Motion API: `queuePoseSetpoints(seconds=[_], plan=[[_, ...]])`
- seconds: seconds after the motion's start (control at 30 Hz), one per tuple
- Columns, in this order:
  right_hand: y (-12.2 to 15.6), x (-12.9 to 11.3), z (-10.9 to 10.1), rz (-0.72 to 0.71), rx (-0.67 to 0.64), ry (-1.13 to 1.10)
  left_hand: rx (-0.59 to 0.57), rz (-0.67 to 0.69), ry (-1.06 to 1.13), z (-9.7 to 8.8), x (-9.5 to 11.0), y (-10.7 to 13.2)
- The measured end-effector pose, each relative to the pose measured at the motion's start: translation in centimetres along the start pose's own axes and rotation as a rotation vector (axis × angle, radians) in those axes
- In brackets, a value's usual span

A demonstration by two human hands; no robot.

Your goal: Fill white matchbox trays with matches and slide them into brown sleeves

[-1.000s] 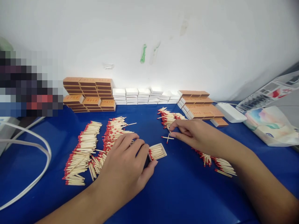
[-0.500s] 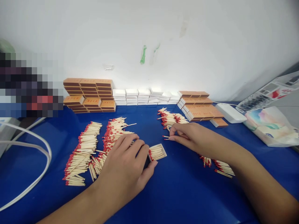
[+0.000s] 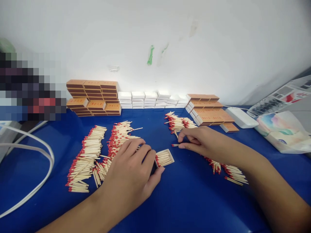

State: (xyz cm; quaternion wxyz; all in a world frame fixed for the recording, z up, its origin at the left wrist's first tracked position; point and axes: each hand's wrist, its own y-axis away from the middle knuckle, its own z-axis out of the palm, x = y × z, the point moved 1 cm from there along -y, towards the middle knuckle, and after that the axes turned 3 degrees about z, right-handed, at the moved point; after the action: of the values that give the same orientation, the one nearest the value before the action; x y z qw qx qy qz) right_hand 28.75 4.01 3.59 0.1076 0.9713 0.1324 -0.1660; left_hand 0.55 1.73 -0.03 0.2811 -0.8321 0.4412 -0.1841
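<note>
Two hands at work: our left hand point(image 3: 131, 174), fingers curled down, clamps the end of the matchbox tray point(image 3: 165, 158) on the blue table point(image 3: 189, 204) to steady it, while our right hand point(image 3: 202, 144), just beside, pinches a few matches point(image 3: 175, 145) between thumb and fingertips.

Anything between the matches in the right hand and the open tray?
Nothing visible. The right hand pinches matches just up and right of the tray, with only bare blue table cover between them. The left hand grips the tray's left end and leaves its opening uncovered.
</note>
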Motion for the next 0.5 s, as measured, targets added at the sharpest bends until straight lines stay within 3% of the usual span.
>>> queuePoseSetpoints(seconds=[0.23, 0.5], plan=[[-0.1, -0.3, 0.1, -0.007, -0.036, -0.001, -0.004, -0.002, 0.002, 0.0, 0.1, 0.0], [0.7, -2.1, 0.7, -0.113, 0.103, -0.072, -0.011, -0.007, 0.005, 0.1, 0.0, 0.0]])
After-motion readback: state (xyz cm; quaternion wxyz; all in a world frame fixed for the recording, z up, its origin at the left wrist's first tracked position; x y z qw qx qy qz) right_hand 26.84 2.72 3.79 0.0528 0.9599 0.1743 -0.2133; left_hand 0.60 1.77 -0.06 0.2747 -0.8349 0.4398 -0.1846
